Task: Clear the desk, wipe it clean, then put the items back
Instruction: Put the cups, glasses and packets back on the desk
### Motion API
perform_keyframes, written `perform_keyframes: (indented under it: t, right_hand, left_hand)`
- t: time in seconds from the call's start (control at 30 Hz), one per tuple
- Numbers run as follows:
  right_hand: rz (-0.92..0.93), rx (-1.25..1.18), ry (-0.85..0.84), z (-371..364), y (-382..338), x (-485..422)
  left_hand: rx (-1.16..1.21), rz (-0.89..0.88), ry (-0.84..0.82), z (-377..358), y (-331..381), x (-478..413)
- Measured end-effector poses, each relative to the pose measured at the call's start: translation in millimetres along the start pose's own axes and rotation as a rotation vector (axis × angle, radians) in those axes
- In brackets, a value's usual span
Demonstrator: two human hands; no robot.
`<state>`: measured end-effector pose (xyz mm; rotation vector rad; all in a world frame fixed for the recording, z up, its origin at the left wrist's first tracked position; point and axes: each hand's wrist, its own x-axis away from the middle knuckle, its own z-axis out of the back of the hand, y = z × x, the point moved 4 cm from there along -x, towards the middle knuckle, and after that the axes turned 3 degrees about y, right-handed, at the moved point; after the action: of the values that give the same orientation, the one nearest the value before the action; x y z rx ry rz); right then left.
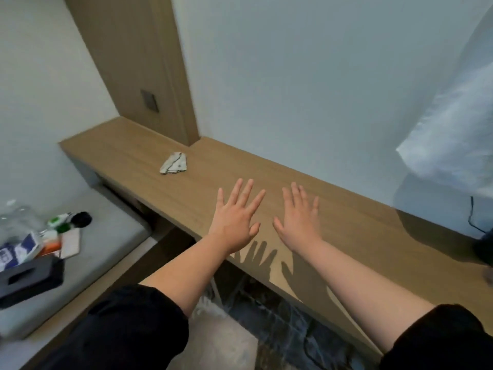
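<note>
Wooden desk [346,222], long and narrow. Crumpled white cloth [174,163] on the desk's left part (lying loose). Items [53,236] heaped off the desk's left end, black tissue box [29,276] among them.

Behind, a pale wall [306,89], plain and bluish in the light. Against it at the left, a tall wooden panel [128,62], with a dark grey switch plate [149,100] set low in its face. At the right edge, a sheer white curtain [453,134], hanging in soft folds. Below the curtain, a thin black cable [471,212] leading down to a dark object [484,249], too blurred to name. Low at the left, a grey cushioned seat [114,236]. Underneath, dark patterned floor [266,329], blurred.
</note>
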<state>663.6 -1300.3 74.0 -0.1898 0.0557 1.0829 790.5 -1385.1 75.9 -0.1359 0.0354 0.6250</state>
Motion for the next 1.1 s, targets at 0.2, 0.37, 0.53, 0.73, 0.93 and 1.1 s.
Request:
perform_keyframes:
  t: [0.2,0.37,0.53,0.73,0.93,1.1]
  right_hand:
    - [0.150,0.005,-0.009,-12.4,-120.3,-39.3]
    - [0.248,0.002,-0.019,-29.5,-191.7,-80.1]
    - [0.323,0.000,-0.039,-65.7,-259.3,-136.5]
    - [0.358,-0.086,-0.119,-118.9,-359.7,-218.9]
    - [0.514,-0.101,-0.190,-153.0,-479.2,-268.4]
    - [0.629,-0.099,-0.239,-176.1,-561.4,-279.6]
  left_hand:
    - [-0.001,0.177,0.009,-0.9,-115.2,33.3]
    - [0.059,0.346,0.003,-18.6,-190.7,38.2]
    - [0.084,0.412,-0.016,-48.5,-269.2,29.2]
    - [0.082,0.537,-0.098,-80.3,-393.8,14.7]
    - [0.078,0.689,-0.177,-97.4,-504.8,37.0]
    - [0.084,0.793,-0.198,-118.3,-567.8,72.9]
